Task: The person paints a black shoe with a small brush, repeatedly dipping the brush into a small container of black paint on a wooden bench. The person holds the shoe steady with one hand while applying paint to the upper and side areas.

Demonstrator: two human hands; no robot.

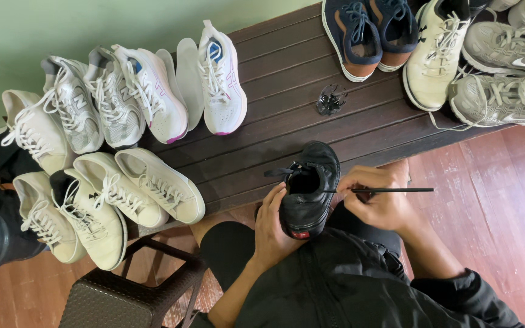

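A small red label (pixel 301 234) sits on the heel of the black shoe (pixel 308 191); no packages, signs or screens show.

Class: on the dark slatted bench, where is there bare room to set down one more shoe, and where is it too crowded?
Bare slats lie mid-bench, between the white-and-pink shoe and the navy shoes, around a small black tangle, reaching the black shoe. Both ends are crowded.

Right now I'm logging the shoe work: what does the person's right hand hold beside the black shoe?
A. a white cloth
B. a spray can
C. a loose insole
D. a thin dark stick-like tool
D: the right hand grips a thin dark tool pointing at the black shoe, which the left hand steadies.
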